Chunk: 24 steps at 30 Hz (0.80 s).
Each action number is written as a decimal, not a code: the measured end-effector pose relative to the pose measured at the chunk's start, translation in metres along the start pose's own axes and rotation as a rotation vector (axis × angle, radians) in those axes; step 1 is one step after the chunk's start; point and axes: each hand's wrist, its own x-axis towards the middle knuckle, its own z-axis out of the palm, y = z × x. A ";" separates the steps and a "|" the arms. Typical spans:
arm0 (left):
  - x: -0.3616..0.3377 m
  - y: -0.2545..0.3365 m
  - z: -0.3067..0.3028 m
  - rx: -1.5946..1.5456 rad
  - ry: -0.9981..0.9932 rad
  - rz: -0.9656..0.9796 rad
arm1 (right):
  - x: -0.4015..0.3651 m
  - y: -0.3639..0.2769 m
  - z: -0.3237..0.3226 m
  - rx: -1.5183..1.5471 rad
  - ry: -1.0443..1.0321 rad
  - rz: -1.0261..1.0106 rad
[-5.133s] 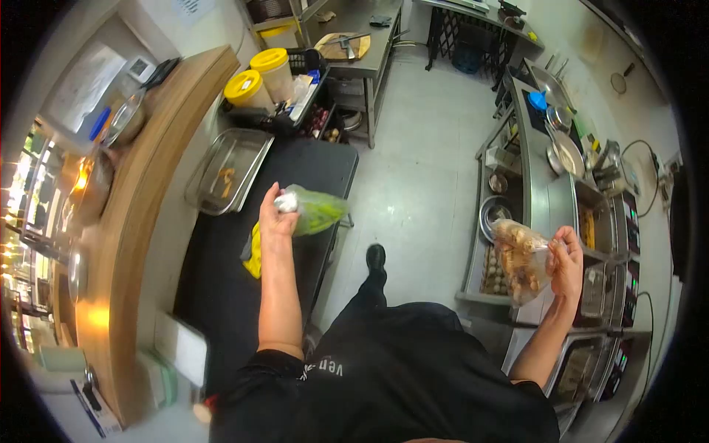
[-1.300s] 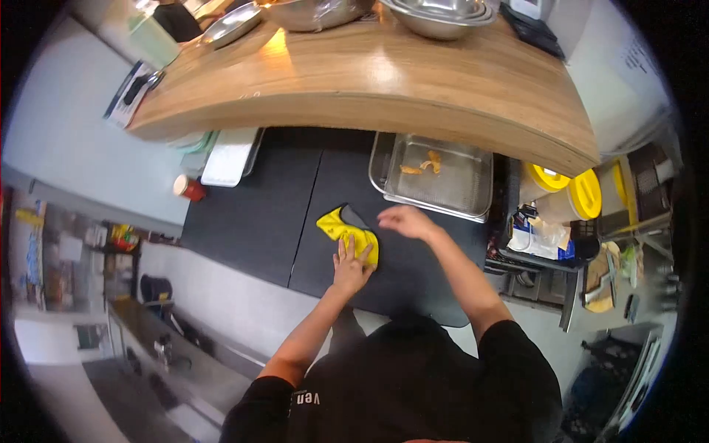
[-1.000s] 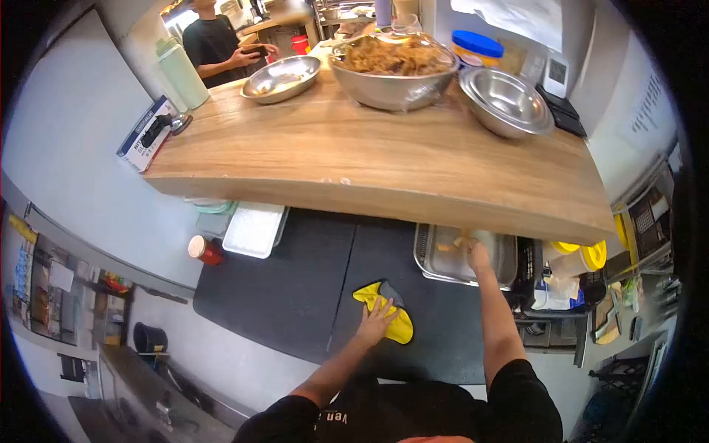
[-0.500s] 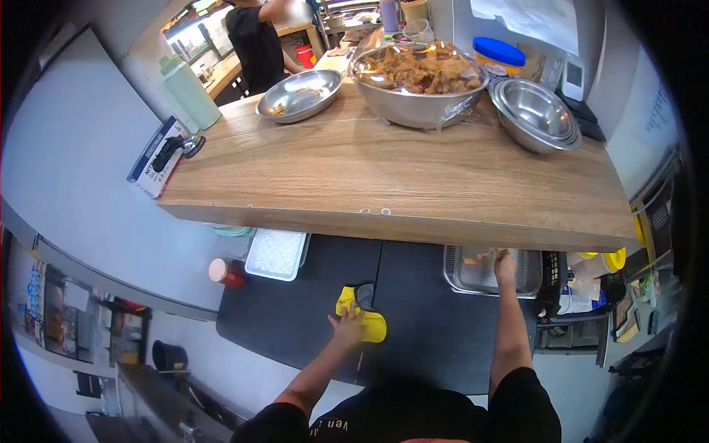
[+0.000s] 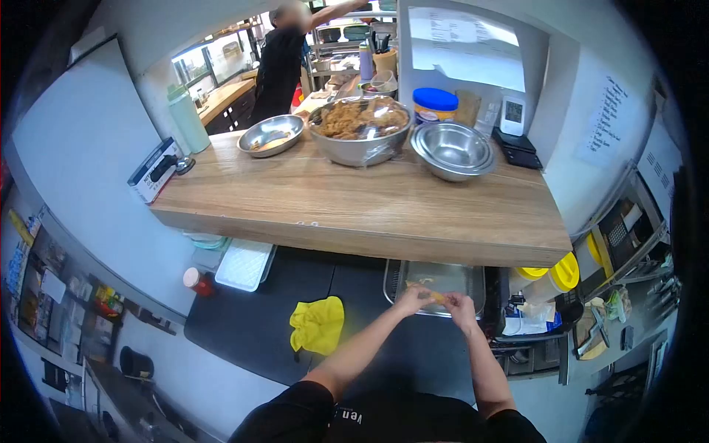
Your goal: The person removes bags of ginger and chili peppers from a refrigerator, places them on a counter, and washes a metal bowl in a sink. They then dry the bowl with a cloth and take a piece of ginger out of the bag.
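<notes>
Both my hands are together at the front of a metal tray [image 5: 478,284] under the shelf's edge. A small yellow-orange piece [image 5: 437,297], perhaps food, is pinched between them; its exact kind is too small to make out. My left hand [image 5: 413,300] grips its left end, and my right hand [image 5: 461,308] closes on the right end. Pale scraps lie in the tray behind my left hand. A yellow cloth [image 5: 317,325] lies crumpled on the black table [image 5: 258,325], left of my forearms and touched by neither hand.
Above the table, a wooden shelf [image 5: 347,214] carries a bowl of fried food under plastic wrap [image 5: 360,148], a shallow metal bowl [image 5: 271,136] and nested bowls [image 5: 452,150]. A black crate [image 5: 535,317] stands right of the tray. A co-worker [image 5: 281,66] reaches up beyond the shelf.
My left hand has left the yellow cloth and moved right to the tray, joining my right hand on the small piece. The cloth lies more spread out. My view has shifted right.
</notes>
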 end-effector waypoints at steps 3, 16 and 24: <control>0.009 -0.002 0.022 -0.021 0.006 -0.029 | -0.004 0.006 -0.015 0.077 0.000 0.019; 0.004 0.005 0.033 -0.094 0.180 -0.132 | 0.007 -0.003 -0.007 0.103 0.040 0.024; 0.000 -0.007 0.033 0.106 0.303 0.014 | 0.011 -0.006 0.004 -0.091 0.047 -0.060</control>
